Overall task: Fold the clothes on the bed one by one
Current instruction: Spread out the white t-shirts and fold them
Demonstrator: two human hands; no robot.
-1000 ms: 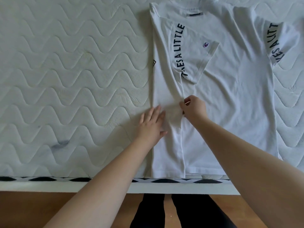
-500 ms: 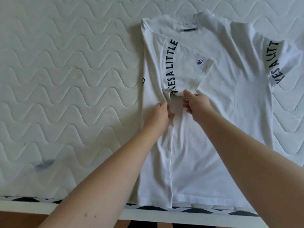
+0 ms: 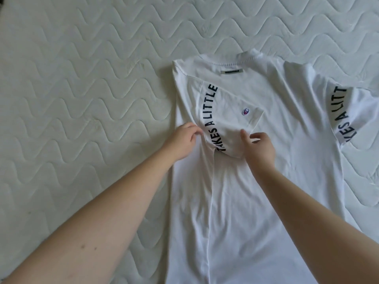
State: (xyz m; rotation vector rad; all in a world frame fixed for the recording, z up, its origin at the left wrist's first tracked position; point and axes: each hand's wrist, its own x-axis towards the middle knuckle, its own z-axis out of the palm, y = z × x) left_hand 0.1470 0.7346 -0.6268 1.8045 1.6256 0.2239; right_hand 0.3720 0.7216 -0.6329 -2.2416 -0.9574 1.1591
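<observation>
While half a second ago both hands met mid-shirt, now left hand (image 3: 183, 139) pinches the folded edge, right hand (image 3: 258, 147) pinches the folded sleeve (image 3: 225, 124) — farther apart; T-shirt (image 3: 256, 191) flat on bed (image 3: 82, 89).

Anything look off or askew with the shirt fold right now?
Nothing damaged. The white T-shirt is lopsided: its folded-in sleeve lies on the body, while the other sleeve is spread on the mattress. Both the left hand and right hand are at the folded sleeve's lower edge.
</observation>
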